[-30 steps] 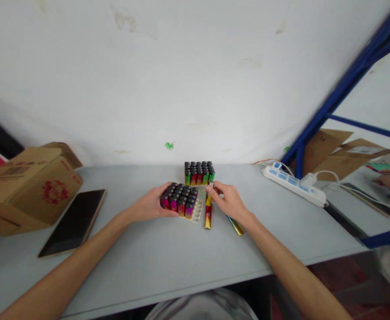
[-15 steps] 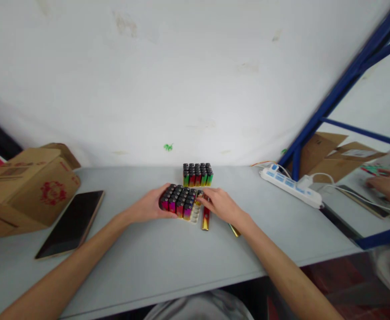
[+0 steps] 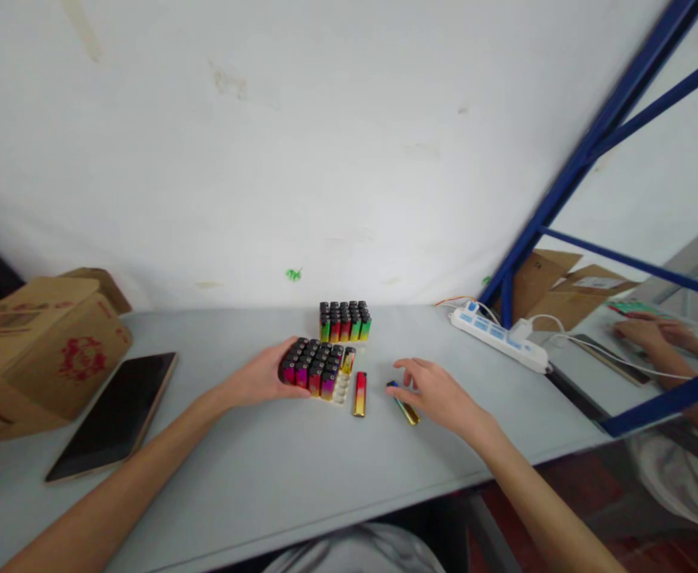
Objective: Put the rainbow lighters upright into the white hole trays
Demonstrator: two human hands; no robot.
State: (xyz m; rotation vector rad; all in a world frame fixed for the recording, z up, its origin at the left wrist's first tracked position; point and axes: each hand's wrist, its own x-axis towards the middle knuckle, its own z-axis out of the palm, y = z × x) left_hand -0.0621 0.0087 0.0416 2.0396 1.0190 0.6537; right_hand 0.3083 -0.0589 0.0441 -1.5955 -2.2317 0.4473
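My left hand point(image 3: 263, 372) is wrapped round the left side of a block of black-topped, pink and purple lighters point(image 3: 313, 366) in a pale tray point(image 3: 341, 388). Several slots show bare at the tray's right side, and one yellowish lighter point(image 3: 349, 360) stands at the back of that column. A red and gold lighter point(image 3: 360, 394) lies just right of the tray. My right hand point(image 3: 435, 391) hovers with thumb and fingers apart over a blue and gold lighter point(image 3: 403, 403). Behind stands a second block of green and red lighters point(image 3: 345, 321).
A cardboard box point(image 3: 44, 350) and a dark tablet point(image 3: 113, 415) are on the left. A white power strip point(image 3: 497, 336) with cables lies at the right, by a blue metal frame point(image 3: 569, 179). Beyond it are another person's hands point(image 3: 647, 328).
My right hand has left the tray and moved right, to the blue and gold lighter. The yellowish lighter now stands free of my fingers. My left hand still holds the block.
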